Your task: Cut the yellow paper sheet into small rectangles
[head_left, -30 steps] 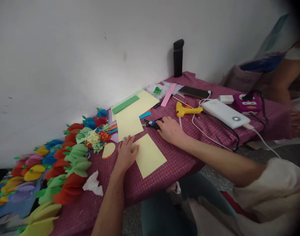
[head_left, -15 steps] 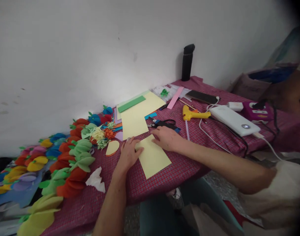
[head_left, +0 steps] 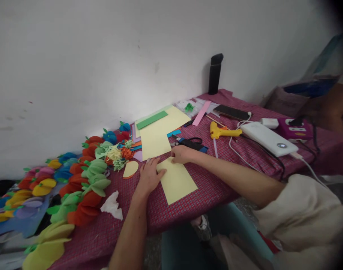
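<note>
A pale yellow paper rectangle [head_left: 177, 182] lies on the red checked tablecloth [head_left: 216, 187] near the table's front edge. My left hand [head_left: 150, 174] rests flat on its left edge, fingers stretched out. My right hand [head_left: 180, 153] is at the sheet's far corner, fingers curled and pinching it. Black and blue scissors [head_left: 191, 143] lie just beyond my right hand, not touched.
Larger yellow sheets [head_left: 157, 131] with a green strip [head_left: 151, 120] lie behind. Paper flowers [head_left: 87, 180] crowd the left. A yellow glue gun [head_left: 222, 131], white power bank [head_left: 268, 138], phone [head_left: 233, 111], purple power strip [head_left: 294, 129] and black bottle [head_left: 215, 74] sit right and back.
My right hand left the scissors and came back to the yellow sheet's far corner. My left hand stayed on the sheet. The view shifted slightly.
</note>
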`<state>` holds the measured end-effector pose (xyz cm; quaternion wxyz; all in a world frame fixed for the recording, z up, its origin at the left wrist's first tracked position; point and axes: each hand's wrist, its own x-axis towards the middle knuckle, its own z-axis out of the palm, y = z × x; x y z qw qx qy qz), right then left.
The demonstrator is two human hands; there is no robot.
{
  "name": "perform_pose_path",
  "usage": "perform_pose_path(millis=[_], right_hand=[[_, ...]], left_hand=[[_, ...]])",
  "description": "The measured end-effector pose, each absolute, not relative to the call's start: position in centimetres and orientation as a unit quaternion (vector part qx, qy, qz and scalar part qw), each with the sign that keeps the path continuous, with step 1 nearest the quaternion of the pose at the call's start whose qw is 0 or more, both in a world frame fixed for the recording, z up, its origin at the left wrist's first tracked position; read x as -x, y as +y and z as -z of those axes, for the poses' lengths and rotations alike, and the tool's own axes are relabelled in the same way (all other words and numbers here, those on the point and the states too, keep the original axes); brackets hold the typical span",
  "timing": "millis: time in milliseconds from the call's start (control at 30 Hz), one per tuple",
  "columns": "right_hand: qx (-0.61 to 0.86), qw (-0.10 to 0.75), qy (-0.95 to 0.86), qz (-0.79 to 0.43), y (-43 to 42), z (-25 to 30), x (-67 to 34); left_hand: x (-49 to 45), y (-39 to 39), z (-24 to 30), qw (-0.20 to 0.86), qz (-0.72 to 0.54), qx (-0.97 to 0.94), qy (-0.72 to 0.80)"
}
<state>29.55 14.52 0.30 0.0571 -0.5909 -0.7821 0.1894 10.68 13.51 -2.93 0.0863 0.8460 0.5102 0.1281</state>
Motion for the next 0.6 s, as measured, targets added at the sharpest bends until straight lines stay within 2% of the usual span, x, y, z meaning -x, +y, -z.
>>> perform_pose_path(millis=[67,167,267,367,433,500,600], right_hand=[[0.578,0.078,-0.788,-0.198,14.4,-0.2,-29.9],[0.563,0.159,-0.781,-0.219,14.4,0.2,-30.3],[0.534,0.278,-0.739,-0.302,14.7,0.7,-30.6],[0.504,0.364,-0.667,-0.411,14.5,1.1,-30.6],[0.489,0.378,-0.615,-0.49,14.2,1.2,-30.6],[0.473,0.353,-0.58,-0.561,13.7,1.4,-30.7],[0.455,0.332,-0.553,-0.614,13.4,1.7,-31.0]], left_hand=[[-10.6,13.5,2.7,0.116,-0.17,-0.839,0.505],[-10.5,13.8,2.3,0.251,-0.257,-0.784,0.505],[-10.4,14.2,2.0,0.417,-0.352,-0.674,0.498],[-10.4,14.4,1.7,0.508,-0.429,-0.578,0.474],[-10.4,14.4,1.5,0.525,-0.471,-0.539,0.461],[-10.5,14.3,1.3,0.528,-0.5,-0.514,0.455],[-10.6,14.2,1.0,0.538,-0.517,-0.491,0.45]])
